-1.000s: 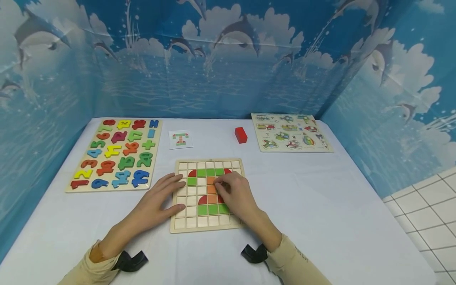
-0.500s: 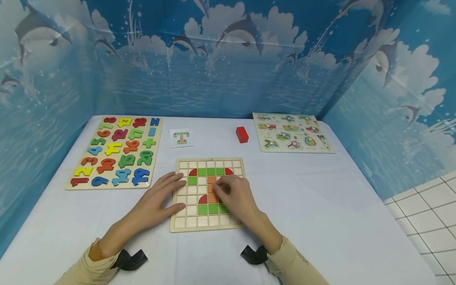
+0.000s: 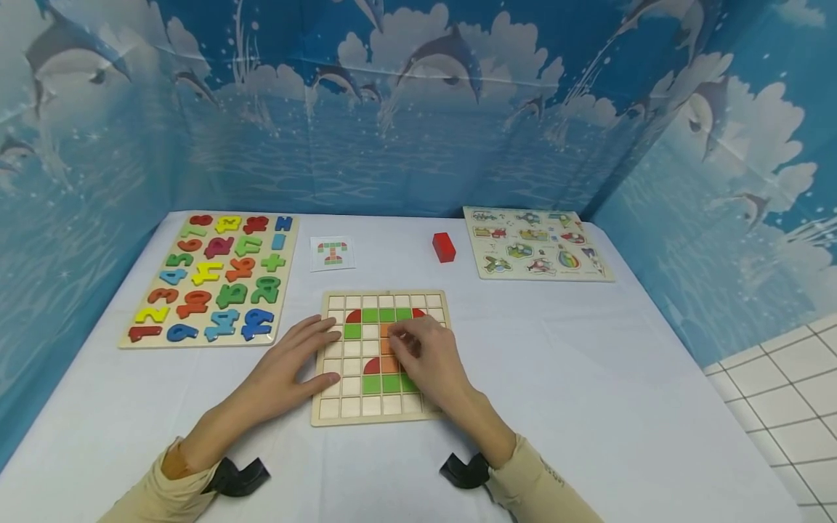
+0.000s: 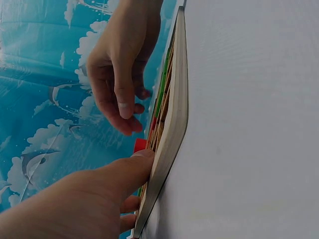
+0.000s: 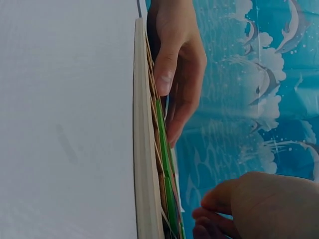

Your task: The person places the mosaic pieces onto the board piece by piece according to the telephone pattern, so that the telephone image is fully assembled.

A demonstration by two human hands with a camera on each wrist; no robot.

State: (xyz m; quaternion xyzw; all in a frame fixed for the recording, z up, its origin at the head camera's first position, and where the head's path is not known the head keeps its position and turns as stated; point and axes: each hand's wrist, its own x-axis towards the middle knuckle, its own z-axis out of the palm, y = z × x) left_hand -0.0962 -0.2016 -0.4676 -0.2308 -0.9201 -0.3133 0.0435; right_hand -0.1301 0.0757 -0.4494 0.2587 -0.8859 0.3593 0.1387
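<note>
A wooden grid board (image 3: pixel 352 408) lies in the middle of the table, with green tiles (image 3: pixel 390 383), orange tiles (image 3: pixel 389 365) and rounded red tiles (image 3: pixel 371 366) set among bare wooden cells. My left hand (image 3: pixel 288 370) rests on the board's left edge with its fingers spread, and its thumb (image 4: pixel 142 157) touches the rim in the left wrist view. Over the board's right half is my right hand (image 3: pixel 428 356), with loosely curled fingers close above the orange column. In the left wrist view nothing shows between that hand's thumb and fingers. It covers some tiles on the right.
At the left lies a number puzzle board (image 3: pixel 212 283). A small card (image 3: pixel 332 254) printed with a coloured tile pattern and a red block (image 3: pixel 444 248) sit behind the grid board. A vehicle picture puzzle (image 3: pixel 536 245) lies at the back right, before the dolphin curtain (image 3: pixel 392 167).
My right hand stays over the orange column, with only slight shifts of its fingers. The left hand stays at the board's left edge, and the tiles look the same.
</note>
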